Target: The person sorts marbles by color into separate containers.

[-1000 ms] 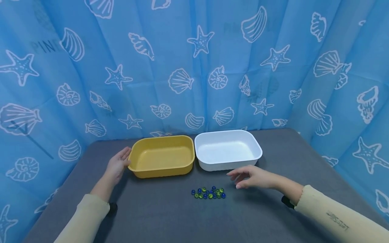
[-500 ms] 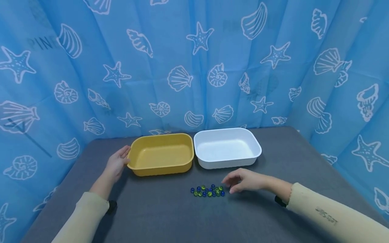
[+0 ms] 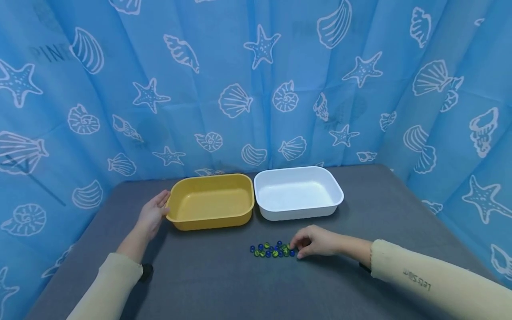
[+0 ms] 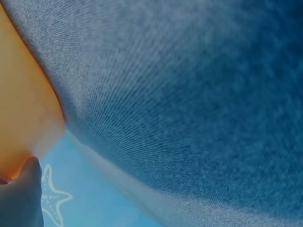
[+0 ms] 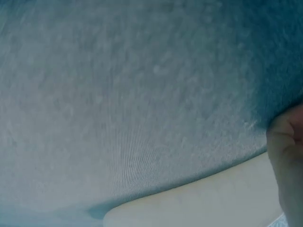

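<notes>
My left hand (image 3: 150,218) lies against the left end of the yellow basin (image 3: 210,223), fingers fairly straight along its wall and thumb at the rim. In the left wrist view the thumb (image 4: 29,189) overlaps the basin's outer wall (image 4: 28,94). Several blue and yellow-green glass marbles (image 3: 274,254) lie loosely grouped on the grey cloth in front of the basins. At their right end is my right hand (image 3: 318,241), palm down, fingers bent and thumb apart, fingertips right at the outermost blue marble (image 3: 292,253). The right wrist view hides the marbles.
A white basin (image 3: 298,215) stands right beside the yellow one, their ends nearly meeting. Grey cloth (image 3: 224,284) covers the table. Behind and along the sides hangs a blue curtain (image 3: 240,129) with shell and starfish prints.
My right hand has moved left and down to the marbles, its fingers bending more. The left hand has stayed at the yellow basin. The head view has tilted slightly.
</notes>
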Available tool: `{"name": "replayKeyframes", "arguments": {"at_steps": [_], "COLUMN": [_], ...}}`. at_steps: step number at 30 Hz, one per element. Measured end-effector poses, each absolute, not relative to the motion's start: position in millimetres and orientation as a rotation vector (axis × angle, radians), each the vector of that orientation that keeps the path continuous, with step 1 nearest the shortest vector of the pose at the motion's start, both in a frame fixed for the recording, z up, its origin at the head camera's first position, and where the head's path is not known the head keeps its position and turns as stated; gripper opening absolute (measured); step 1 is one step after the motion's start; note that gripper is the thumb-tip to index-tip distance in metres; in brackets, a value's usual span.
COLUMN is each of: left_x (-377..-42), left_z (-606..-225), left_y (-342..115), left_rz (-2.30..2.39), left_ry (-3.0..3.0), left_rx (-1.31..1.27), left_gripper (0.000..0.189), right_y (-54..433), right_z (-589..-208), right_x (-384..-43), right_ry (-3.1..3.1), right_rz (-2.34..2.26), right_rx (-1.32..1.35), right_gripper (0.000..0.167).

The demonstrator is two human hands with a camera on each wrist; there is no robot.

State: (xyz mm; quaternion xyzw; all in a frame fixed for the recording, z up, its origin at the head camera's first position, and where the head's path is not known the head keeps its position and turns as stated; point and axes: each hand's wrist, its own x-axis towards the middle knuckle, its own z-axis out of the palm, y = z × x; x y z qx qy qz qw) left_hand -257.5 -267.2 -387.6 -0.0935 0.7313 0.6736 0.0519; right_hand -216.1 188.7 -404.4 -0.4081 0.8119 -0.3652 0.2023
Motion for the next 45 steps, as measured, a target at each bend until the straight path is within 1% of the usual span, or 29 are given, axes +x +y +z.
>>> {"name": "replayKeyframes", "arguments": {"at_steps": [11, 20, 45], "left_x": [-255, -256, -258], "left_z": [-387, -387, -388], "left_y": [-269, -270, -265], "left_rz": [2.018, 2.022, 2.049], "left_ry": [2.254, 2.248, 2.212], "left_rx": [-0.269, -0.327, -0.378], "left_gripper": [0.065, 0.065, 0.064], "right_y": [186, 182, 185], "right_z": [-411, -412, -410], "right_x": [-212, -208, -202], "right_ry": [2.371, 2.441, 2.447], "right_rz": [-1.017, -1.012, -1.032], "right_rx": [-1.083, -1.099, -1.093], "right_gripper": [0.017, 0.008, 0.005]}}
